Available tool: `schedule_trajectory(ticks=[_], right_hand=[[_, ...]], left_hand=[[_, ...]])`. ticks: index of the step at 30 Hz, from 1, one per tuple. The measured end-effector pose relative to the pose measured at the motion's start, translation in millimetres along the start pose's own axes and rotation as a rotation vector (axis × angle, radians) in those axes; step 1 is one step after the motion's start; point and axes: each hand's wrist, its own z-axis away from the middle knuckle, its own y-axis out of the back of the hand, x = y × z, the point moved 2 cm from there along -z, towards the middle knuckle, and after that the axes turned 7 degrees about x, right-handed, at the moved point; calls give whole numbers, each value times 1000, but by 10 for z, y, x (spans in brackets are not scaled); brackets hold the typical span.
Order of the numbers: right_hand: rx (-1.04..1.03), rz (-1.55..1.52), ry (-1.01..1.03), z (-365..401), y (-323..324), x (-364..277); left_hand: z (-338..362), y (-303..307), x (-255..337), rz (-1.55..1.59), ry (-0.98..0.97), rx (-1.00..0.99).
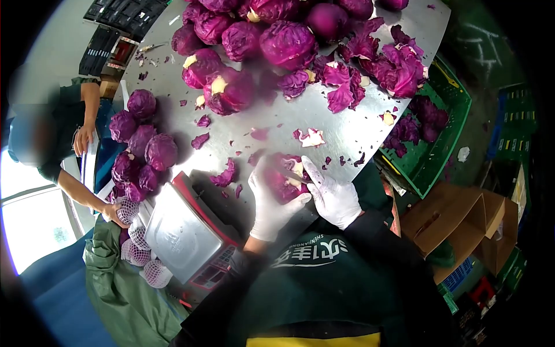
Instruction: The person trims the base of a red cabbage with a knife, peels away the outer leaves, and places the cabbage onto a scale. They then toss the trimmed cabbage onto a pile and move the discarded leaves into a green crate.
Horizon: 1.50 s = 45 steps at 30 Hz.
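Note:
My left hand (267,208), in a white glove, is wrapped round the near left side of a red cabbage (280,187). The cabbage's pale cut stem faces up and to the right. In my white-gloved right hand (334,199) is a knife (293,175), its blade lying against the stem end. The handle is hidden in my fingers. A pale trimmed piece of cabbage (313,137) lies on the metal table (352,130) just beyond my hands. Torn purple leaf scraps (225,173) are scattered to the left.
A pile of red cabbages (287,45) covers the table's far side, beside loose outer leaves (399,69). At left are more cabbages (161,151), a scale (184,231) and netted cabbages (156,273), where another person's hand (115,214) works. A green crate (462,124) holds leaves.

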Motion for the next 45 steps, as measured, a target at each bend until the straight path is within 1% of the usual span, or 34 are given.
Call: schedule_trajectory(ticks=[2, 5, 6, 7, 8, 10, 12, 13, 14, 16, 17, 18, 19, 20, 21, 22, 23, 25, 26, 27, 28, 30, 32, 33, 36, 37, 39, 40, 41, 42, 45], right_hand=[[19, 43, -26, -38, -23, 28], [20, -2, -126, -109, -18, 27], [15, -35, -167, -140, -18, 31], [30, 10, -234, -121, -157, 229], [18, -35, -400, -153, -173, 374], [-130, -160, -539, -286, -208, 554], [-225, -467, -723, -438, -90, 437], [-273, -546, -767, -456, -135, 475], [-262, -492, -734, -468, -149, 467], [-246, -389, -669, -393, -149, 352], [-183, -241, -498, -389, -172, 265], [-252, -117, -445, -336, -135, 191], [-217, -98, -325, -334, -71, 56], [-178, -80, -208, -319, -31, -22], [-171, -53, -213, -308, -22, 36], [-130, 4, -334, -301, -97, 256], [-82, -137, -495, -404, 4, 454], [33, -361, -620, -522, 141, 599], [106, -443, -589, -576, 289, 515], [-65, -260, -506, -600, 427, 367], [-146, -80, -317, -506, 312, 356], [-275, -14, -123, -469, 475, -73], [-309, 26, 25, -368, 348, -140], [-379, 28, 14, -342, 319, -143], [-402, 12, -2, -356, 263, -107], [-304, -27, 25, -357, 236, -67], [-224, -19, -19, -433, 171, 53], [-182, -15, -40, -491, 131, 138], [-173, -48, -121, -635, 131, 233], [-367, -2, -235, -721, 198, 290], [-298, -34, -111, -771, 182, 124]], left_hand=[[-8, 1, 95, -20, -12, 15], [19, -11, -2, -49, -60, 54], [41, 5, -13, -82, -90, 29], [72, 43, 18, -115, -116, 5], [82, 71, 40, -146, -148, -18], [183, 160, -65, 145, -28, -39], [234, 308, -251, 213, 45, -76], [200, 411, -248, 128, 5, -115], [218, 500, -224, 153, 61, -160], [297, 530, -59, 458, 335, -165], [309, 477, -6, 439, 344, -89], [287, 368, 64, 431, 358, -12], [264, 258, 134, 422, 372, 64], [273, 145, 4, 414, 359, 156], [239, 149, 17, 253, 257, 97], [180, 174, 79, 93, 151, 35], [151, 205, 208, 41, 124, -28], [122, 167, 210, 128, 26, -19], [95, 150, 193, 168, -24, -20], [84, 147, 133, 82, -2, -33], [27, 154, 187, 96, 23, -87], [-19, 143, 219, 55, 18, -146], [-42, 156, 254, 125, 111, -203], [-51, 160, 253, 159, 158, -233], [-49, 176, 218, 141, 186, -238], [-36, 185, 177, 101, 129, -226], [-17, 202, 65, 22, 9, -201], [-12, 213, 55, 68, 33, -205], [-1, 224, 48, 114, 56, -212], [-11, 235, 44, 160, 77, -215], [-28, 285, 14, 110, 50, -245]])
